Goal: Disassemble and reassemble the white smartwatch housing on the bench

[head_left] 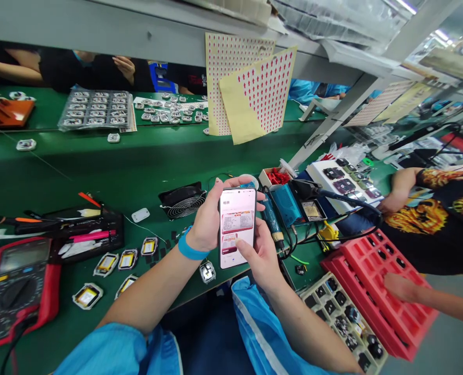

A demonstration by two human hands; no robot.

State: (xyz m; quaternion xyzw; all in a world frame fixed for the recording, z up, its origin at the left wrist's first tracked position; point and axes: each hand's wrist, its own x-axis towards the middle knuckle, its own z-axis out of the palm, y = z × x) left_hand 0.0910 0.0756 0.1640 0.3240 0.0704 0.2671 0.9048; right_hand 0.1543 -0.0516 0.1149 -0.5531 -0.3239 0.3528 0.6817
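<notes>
At frame centre the left hand (208, 219) grips the smartphone (237, 227), fingers wrapped round it; the right hand (260, 255) steadies it, thumb on screen — small modules (128, 259) at lower left lie untouched.

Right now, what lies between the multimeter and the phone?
Head view: small yellow-faced modules on the green bench, then the left hand holding the phone.
</notes>
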